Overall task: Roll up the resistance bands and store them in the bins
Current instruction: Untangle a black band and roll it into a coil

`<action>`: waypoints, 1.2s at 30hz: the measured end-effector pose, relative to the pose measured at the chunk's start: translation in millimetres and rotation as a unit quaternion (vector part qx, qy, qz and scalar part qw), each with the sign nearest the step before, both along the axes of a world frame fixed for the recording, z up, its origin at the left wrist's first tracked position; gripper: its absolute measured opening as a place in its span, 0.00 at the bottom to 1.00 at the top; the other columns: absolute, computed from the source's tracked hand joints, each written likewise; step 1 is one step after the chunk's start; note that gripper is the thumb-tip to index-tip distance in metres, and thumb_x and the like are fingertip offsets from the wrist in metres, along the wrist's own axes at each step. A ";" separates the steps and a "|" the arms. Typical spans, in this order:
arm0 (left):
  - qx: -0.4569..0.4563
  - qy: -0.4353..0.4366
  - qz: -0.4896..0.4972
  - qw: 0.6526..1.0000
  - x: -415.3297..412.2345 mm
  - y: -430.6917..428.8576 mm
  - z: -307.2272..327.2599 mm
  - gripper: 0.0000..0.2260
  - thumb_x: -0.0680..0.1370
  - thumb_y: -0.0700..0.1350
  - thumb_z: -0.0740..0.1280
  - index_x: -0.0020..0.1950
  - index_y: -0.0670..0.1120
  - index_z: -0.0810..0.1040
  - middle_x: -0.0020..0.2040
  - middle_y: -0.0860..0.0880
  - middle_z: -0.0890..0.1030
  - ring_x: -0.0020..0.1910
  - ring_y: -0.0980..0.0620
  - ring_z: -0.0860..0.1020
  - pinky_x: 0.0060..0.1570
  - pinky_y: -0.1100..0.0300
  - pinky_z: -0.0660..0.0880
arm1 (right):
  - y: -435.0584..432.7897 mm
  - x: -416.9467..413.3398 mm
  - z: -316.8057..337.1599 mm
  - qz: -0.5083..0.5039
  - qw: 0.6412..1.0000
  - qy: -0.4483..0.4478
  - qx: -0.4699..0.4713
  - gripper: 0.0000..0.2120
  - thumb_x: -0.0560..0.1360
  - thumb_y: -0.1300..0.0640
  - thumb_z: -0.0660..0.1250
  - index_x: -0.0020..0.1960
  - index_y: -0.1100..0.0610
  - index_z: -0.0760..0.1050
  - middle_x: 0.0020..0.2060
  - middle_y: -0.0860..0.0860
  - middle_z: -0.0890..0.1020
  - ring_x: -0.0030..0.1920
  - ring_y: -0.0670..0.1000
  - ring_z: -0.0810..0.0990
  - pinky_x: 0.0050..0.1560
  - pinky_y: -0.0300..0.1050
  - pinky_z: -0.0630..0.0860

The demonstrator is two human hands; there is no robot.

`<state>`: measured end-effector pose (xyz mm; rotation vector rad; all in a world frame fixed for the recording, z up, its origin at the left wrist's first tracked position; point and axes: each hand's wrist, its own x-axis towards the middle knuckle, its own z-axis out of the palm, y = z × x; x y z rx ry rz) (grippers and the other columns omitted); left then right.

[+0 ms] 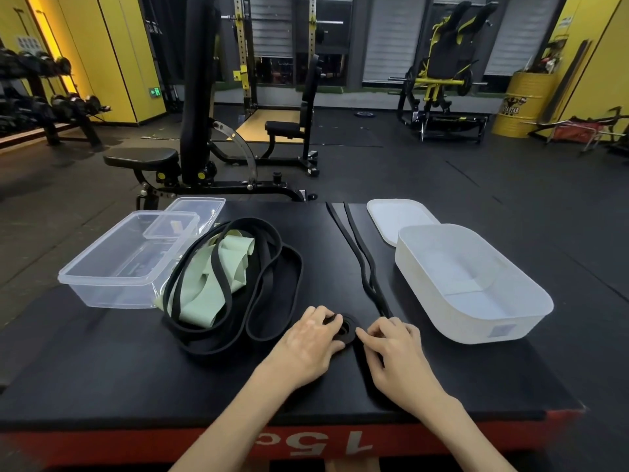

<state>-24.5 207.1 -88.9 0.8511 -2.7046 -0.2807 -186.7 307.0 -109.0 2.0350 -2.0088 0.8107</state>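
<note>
A long black resistance band (355, 247) stretches from the far edge of the black platform toward me and ends in a small rolled coil (346, 330). My left hand (311, 338) grips the coil from the left, and my right hand (391, 345) pinches it from the right. To the left lies a pile of black bands (272, 267) tangled with a pale green band (204, 294). A clear plastic bin (122, 264) stands at the left, a white bin (473, 284) at the right. Both bins hold no bands.
A clear lid (195, 207) lies behind the clear bin, a white lid (398, 216) behind the white bin. The platform's red front edge (102, 441) is near me. A weight bench (190, 155) and other gym machines stand on the floor beyond.
</note>
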 end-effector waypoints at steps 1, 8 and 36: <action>-0.001 -0.007 -0.002 1.000 -2.1 -4.3 4.8 0.22 0.81 0.51 0.62 0.73 0.45 0.65 0.68 0.50 0.68 0.65 0.52 0.65 0.64 0.61 0.67 | 0.1 -2.9 0.8 0.005 1.000 0.003 0.005 0.14 0.70 0.60 0.65 0.53 0.51 0.82 0.39 0.44 0.73 0.42 0.47 0.73 0.50 0.46 0.70; 0.065 -0.052 -0.110 0.990 -4.8 -21.7 3.9 0.25 0.81 0.44 0.63 0.77 0.47 0.60 0.77 0.53 0.62 0.75 0.55 0.57 0.74 0.62 0.55 | 0.9 -21.6 12.9 0.081 0.993 0.009 0.082 0.17 0.74 0.59 0.62 0.61 0.51 0.79 0.42 0.45 0.74 0.40 0.47 0.70 0.44 0.38 0.68; 0.034 0.110 0.094 0.989 -3.0 5.5 -20.3 0.29 0.78 0.62 0.61 0.74 0.48 0.66 0.61 0.53 0.66 0.61 0.56 0.65 0.64 0.63 0.68 | -11.7 -34.2 -0.5 0.012 0.996 0.088 -0.019 0.12 0.74 0.53 0.68 0.57 0.49 0.81 0.40 0.46 0.74 0.42 0.49 0.73 0.43 0.43 0.65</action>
